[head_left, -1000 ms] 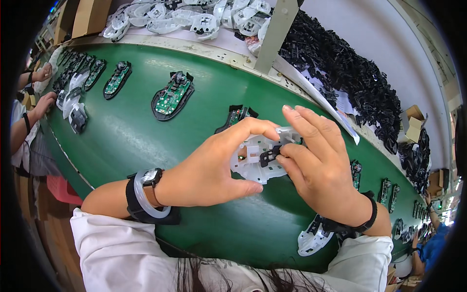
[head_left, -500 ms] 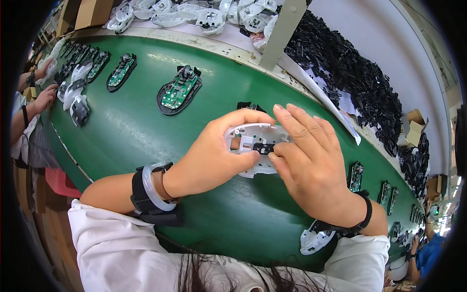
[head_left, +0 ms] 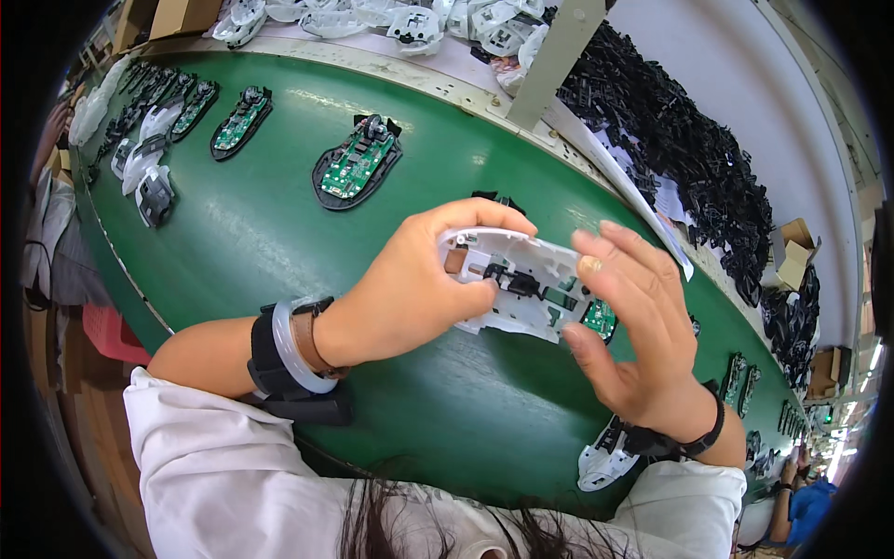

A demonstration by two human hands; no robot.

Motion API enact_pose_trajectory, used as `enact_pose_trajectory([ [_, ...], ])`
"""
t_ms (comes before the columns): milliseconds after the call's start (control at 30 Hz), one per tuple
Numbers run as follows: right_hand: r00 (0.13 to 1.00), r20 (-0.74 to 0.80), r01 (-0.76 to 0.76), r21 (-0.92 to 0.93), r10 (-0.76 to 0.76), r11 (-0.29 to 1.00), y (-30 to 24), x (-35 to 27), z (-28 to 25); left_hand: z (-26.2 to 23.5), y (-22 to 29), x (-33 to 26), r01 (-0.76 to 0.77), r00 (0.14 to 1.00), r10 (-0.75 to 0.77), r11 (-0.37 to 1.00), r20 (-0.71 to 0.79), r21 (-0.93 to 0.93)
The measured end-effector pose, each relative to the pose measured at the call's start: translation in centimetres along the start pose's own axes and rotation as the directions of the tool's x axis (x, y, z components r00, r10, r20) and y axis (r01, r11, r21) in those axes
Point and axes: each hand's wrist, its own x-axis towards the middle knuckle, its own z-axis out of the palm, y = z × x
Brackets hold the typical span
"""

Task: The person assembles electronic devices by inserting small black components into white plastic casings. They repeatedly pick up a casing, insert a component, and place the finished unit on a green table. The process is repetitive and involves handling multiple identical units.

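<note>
My left hand (head_left: 396, 289) grips a white plastic mouse-like top shell (head_left: 529, 324) by its left end, hollow side toward me. Its thumb presses near a black plastic piece (head_left: 521, 283) seated along the middle of the shell. My right hand (head_left: 643, 345) is off the shell, beside its right end, with fingers and thumb apart and nothing between them. Partly hidden between that hand and the shell is a green circuit board (head_left: 601, 319). Another black base with a green board (head_left: 358, 168) lies beyond my left hand.
More bases with boards (head_left: 242, 123) line the green table (head_left: 233, 252). White shells (head_left: 154, 196) lie at left, and one (head_left: 603, 461) by my right forearm. Past a metal post (head_left: 556, 61) is a heap of black parts (head_left: 661, 121). A person in blue (head_left: 812, 511) is at far right.
My right hand has come away from the black piece and moved right, its fingers spreading. The shell is tilted and more exposed. At far left, another person's hands have drawn back from the table.
</note>
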Motion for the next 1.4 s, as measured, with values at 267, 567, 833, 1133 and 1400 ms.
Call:
enact_pose_trajectory([
  [267, 0.960, 0.079, 0.279, -0.358, -0.269, 0.891, -0.3, 0.9, 3.2, 0.4, 0.1, 0.0, -0.031, 1.000, 0.031, 0.997, -0.006, 0.066],
  [567, 0.930, -0.035, 0.334, -0.337, -0.367, 0.880, -0.1, -0.6, 3.1, 0.9, 1.8, -0.4, 0.036, 0.994, -0.045, 0.995, 0.096, 0.097],
  [833, 0.938, 0.120, 0.345, -0.432, -0.326, 0.833, -0.4, -0.3, 4.0, 0.2, -0.3, -0.1, 0.002, 0.997, -0.011, 0.994, 0.082, 0.112],
  [1133, 0.913, -0.308, -0.334, -0.190, 0.266, 0.923, 14.6, 6.0, -0.6, -2.1, 0.7, 0.4, 0.285, 0.953, -0.249, 0.929, 0.173, -0.234],
  [1400, 0.777, -0.001, -0.563, -0.449, 0.630, 0.693, 26.4, 6.7, 3.8, -2.7, 0.9, 0.7, 0.415, 0.902, -0.241, 0.715, 0.359, -0.562],
])
